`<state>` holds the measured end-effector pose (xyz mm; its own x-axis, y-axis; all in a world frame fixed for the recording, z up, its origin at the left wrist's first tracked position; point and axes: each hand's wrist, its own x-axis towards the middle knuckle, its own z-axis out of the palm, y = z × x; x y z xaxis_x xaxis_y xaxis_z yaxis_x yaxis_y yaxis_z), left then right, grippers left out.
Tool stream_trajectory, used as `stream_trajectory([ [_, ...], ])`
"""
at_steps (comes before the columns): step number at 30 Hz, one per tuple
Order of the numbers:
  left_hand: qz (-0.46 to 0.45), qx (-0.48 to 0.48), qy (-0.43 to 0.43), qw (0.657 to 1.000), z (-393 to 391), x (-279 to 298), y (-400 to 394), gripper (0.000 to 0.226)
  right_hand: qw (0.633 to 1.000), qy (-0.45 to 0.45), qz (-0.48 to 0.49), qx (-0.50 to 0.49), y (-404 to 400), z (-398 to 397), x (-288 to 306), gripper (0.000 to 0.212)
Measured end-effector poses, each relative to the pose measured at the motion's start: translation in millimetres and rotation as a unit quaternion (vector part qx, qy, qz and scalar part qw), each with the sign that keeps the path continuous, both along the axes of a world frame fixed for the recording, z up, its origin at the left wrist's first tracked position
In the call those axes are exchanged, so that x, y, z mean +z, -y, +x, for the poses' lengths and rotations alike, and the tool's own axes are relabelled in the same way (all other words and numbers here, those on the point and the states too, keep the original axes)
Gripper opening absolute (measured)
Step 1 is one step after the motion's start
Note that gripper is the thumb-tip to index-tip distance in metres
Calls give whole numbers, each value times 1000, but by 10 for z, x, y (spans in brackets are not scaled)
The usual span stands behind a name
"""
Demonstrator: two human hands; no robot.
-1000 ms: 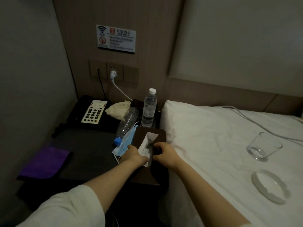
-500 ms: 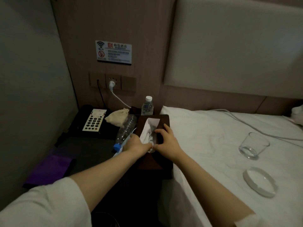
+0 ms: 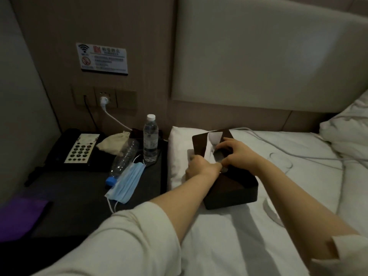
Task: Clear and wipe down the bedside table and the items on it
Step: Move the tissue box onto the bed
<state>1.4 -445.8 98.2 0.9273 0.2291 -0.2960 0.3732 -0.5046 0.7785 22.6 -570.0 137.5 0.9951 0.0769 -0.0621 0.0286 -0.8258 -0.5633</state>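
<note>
Now — tissue box [image 3: 229, 188], white tissue [image 3: 216, 137] inside

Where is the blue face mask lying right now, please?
The blue face mask lies on the bedside table, just front-right of the lying bottle, near the bed-side edge.

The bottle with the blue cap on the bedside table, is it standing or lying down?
Lying down. The blue-capped bottle rests on its side beside the blue mask.

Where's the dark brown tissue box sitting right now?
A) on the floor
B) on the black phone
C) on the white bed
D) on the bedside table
C: the dark brown tissue box rests on the white bed sheet, with the left hand and right hand on it, off the dark bedside table.
</note>
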Motion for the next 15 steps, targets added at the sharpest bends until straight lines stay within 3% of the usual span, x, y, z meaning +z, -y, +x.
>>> stream_trajectory([
  [8, 67, -52, 56, 995, -91, -181, 372, 87, 997, -26, 20, -65, 449, 61, -419, 54],
  [10, 1, -83, 59, 995, -81, -244, 277, 88, 997, -29, 26, -69, 458, 55, -442, 50],
  [12, -139, -102, 51, 984, -94, -272, 90, 78, 995, -10, 59, -86, 422, 34, -409, 38],
  [15, -237, -121, 79, 961, -141, -322, -358, 54, 966, 149, 100, -184, 278, -98, -256, 27],
])
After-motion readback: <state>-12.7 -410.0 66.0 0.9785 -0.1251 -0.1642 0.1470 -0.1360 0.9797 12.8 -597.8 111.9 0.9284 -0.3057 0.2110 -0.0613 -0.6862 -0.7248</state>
